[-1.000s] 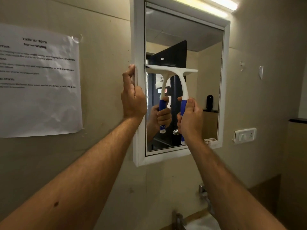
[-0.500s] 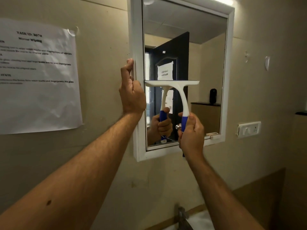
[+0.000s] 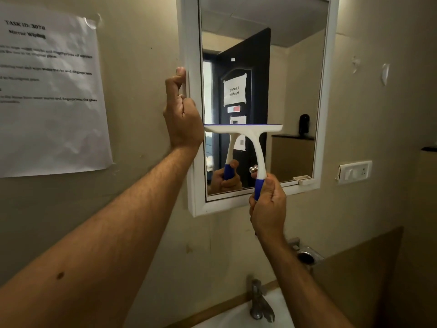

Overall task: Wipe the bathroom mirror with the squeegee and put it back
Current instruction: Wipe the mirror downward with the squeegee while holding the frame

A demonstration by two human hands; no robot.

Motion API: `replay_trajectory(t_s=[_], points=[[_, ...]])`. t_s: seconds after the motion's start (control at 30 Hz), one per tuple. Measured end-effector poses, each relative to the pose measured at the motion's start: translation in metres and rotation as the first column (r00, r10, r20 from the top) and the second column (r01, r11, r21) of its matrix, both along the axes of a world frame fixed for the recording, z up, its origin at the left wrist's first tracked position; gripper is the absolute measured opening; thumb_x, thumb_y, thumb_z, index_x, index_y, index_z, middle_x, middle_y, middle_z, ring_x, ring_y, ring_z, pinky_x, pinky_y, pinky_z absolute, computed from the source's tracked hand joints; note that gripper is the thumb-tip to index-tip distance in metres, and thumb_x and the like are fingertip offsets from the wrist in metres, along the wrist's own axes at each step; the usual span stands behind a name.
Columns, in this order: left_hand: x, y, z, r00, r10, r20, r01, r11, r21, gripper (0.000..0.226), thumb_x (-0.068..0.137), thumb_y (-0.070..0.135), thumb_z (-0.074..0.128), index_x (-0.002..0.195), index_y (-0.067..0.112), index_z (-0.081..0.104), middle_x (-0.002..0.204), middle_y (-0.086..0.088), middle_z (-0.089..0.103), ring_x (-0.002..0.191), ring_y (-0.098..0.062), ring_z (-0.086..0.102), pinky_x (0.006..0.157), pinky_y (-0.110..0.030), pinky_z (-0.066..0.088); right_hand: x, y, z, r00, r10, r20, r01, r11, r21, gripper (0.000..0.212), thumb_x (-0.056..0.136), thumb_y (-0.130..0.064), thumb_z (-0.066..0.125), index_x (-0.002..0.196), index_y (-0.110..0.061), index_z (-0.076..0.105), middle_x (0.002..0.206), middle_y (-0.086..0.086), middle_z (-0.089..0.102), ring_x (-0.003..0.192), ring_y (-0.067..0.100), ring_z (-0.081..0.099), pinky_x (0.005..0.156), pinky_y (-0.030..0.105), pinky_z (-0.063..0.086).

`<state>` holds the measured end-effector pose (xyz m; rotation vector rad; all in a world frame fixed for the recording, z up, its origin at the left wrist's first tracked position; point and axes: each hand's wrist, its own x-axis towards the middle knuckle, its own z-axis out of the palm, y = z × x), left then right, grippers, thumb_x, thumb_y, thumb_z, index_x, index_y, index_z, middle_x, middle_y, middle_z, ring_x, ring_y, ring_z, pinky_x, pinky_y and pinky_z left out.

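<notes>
Your mirror (image 3: 295, 91) hangs above the tap (image 3: 259, 301); paper sheet (image 3: 47, 95) on the wall to its left, switch plate (image 3: 354, 172) right; squeegee (image 3: 246, 136) across its lower half.

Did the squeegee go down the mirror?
Yes. The squeegee has slid down the mirror: its blade was near the glass's upper half a second ago, and now sits closer to the bottom frame.

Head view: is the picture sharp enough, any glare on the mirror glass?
Head view: dim, warm light; no glare on the mirror, reflection crisp; squeegee and right hand sharp; wall notice small print blurred; wide-angle bend at the edges.
</notes>
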<state>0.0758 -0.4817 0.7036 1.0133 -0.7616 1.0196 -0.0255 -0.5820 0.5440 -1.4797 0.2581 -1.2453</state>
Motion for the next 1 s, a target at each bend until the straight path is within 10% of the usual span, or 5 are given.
replay_trajectory(t_s=[0.13, 0.5, 0.73, 1.0], points=[[0.007, -0.001, -0.001, 1.0, 0.001, -0.015, -0.001, 1.0, 0.006, 0.039, 0.092, -0.006, 0.033, 0.127, -0.002, 0.048, 0.134, -0.01, 0.055, 0.068, 0.014, 0.056, 0.056, -0.004, 0.043, -0.003, 0.0, -0.013, 1.0, -0.023, -0.021, 0.023, 1.0, -0.012, 0.048, 0.097, -0.044, 0.031, 0.129, -0.015, 0.052, 0.101, -0.001, 0.057, 0.095, 0.023, 0.06, 0.069, 0.027, 0.056], [-0.004, 0.002, -0.007, 0.997, 0.063, -0.048, -0.061, 0.997, 0.036, 0.032, 0.091, 0.004, 0.033, 0.117, 0.007, 0.05, 0.097, 0.04, 0.054, 0.061, 0.005, 0.055, 0.053, -0.007, 0.042, -0.008, 0.003, -0.015, 1.0, 0.005, 0.01, -0.004, 1.0, -0.02, 0.04, 0.094, -0.051, 0.03, 0.118, -0.028, 0.052, 0.091, 0.002, 0.055, 0.08, 0.02, 0.056, 0.062, 0.029, 0.051], [-0.009, 0.009, -0.025, 0.993, 0.011, -0.116, 0.009, 0.985, 0.172, 0.034, 0.097, -0.005, 0.034, 0.13, -0.004, 0.041, 0.087, 0.046, 0.048, 0.068, 0.03, 0.047, 0.056, 0.004, 0.036, -0.01, 0.011, -0.005, 1.0, -0.015, -0.005, 0.015, 1.0, 0.0, 0.016, 0.103, -0.035, 0.033, 0.107, -0.035, 0.048, 0.092, -0.012, 0.052, 0.084, 0.015, 0.057, 0.073, 0.032, 0.055], [-0.009, 0.011, -0.035, 0.984, 0.002, -0.179, 0.036, 0.977, 0.209, 0.034, 0.1, -0.003, 0.033, 0.134, -0.002, 0.038, 0.085, 0.03, 0.041, 0.066, 0.032, 0.044, 0.054, 0.006, 0.033, -0.014, 0.007, -0.059, 0.999, -0.02, -0.027, 0.019, 0.999, -0.042, 0.061, 0.09, -0.058, 0.027, 0.117, -0.011, 0.055, 0.079, 0.01, 0.051, 0.065, 0.018, 0.05, 0.053, 0.024, 0.043]])
